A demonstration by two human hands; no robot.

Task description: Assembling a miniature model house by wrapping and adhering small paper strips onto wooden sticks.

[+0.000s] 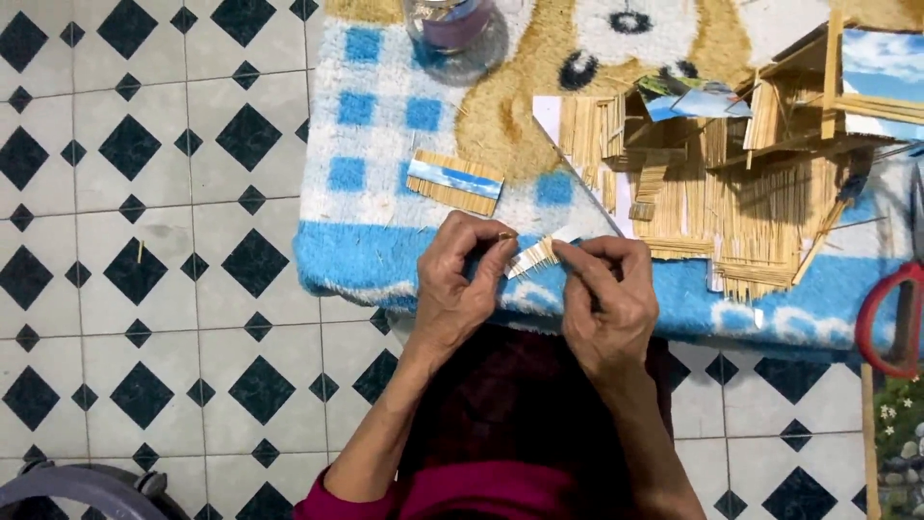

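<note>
Toothpick panel, a small pale strip of thin wooden sticks glued side by side, is held between both hands just above the near edge of the table. Left hand pinches a single short stick at the panel's left end; right hand is clamped on the panel's right end with thumb and fingers. Both hands are close together, almost touching. Beneath them lies a fluffy blue-and-white checked towel with a tan animal pattern covering the table. A second stick panel with a blue paper strip lies just beyond the hands. A model house of wooden sticks stands to the right.
</note>
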